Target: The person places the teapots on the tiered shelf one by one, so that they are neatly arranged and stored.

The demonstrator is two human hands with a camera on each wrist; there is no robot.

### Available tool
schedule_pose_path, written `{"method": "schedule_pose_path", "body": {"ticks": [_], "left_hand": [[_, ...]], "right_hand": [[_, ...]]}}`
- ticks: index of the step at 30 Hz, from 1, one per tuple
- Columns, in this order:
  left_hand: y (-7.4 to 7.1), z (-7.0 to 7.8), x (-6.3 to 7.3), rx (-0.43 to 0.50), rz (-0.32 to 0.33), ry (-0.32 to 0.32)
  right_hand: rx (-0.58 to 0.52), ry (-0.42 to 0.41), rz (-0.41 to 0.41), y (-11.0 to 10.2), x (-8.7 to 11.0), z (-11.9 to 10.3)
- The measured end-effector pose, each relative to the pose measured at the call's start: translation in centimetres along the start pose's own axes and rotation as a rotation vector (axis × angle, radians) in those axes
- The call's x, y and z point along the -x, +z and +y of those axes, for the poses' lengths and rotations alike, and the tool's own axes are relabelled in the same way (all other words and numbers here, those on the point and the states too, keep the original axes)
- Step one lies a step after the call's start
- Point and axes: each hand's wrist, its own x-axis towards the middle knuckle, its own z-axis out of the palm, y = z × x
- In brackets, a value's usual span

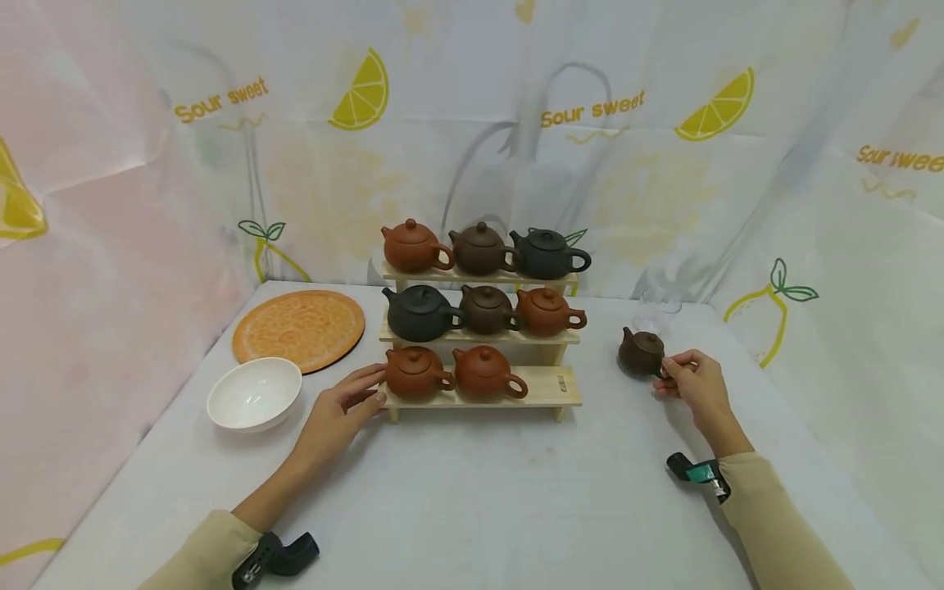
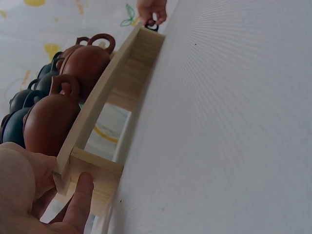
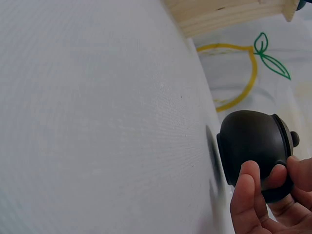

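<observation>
On the right side of the table, my right hand point(image 1: 693, 389) pinches the handle of a small dark brown teapot point(image 1: 642, 352). Its spout points left and its lid is on. The right wrist view shows thumb and fingers around the handle, the teapot's base close over the white cloth. My left hand point(image 1: 339, 414) holds the left end of a three-step wooden display stand point(image 1: 542, 385), with a fingertip point(image 2: 85, 181) against the leg of the lowest step. Beside that hand sits a reddish-brown teapot point(image 1: 415, 374), and a second reddish-brown teapot point(image 1: 483, 374) stands to its right.
On the middle step stand a black teapot point(image 1: 422, 314), a brown one point(image 1: 487, 310) and a reddish one point(image 1: 547, 311). The top step bears three more teapots. A white bowl point(image 1: 254, 395) and a round pizza-patterned board point(image 1: 298, 328) lie left. Clear glassware point(image 1: 656, 303) stands behind the right hand.
</observation>
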Motion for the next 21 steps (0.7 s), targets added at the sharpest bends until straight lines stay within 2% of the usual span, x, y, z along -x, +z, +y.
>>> {"method": "schedule_pose_path", "body": {"ticks": [21], "left_hand": [[0.05, 0.0, 0.03, -0.008, 0.011, 0.017]], "right_hand": [[0.025, -0.027, 0.001, 0.41, 0.2, -0.54]]}}
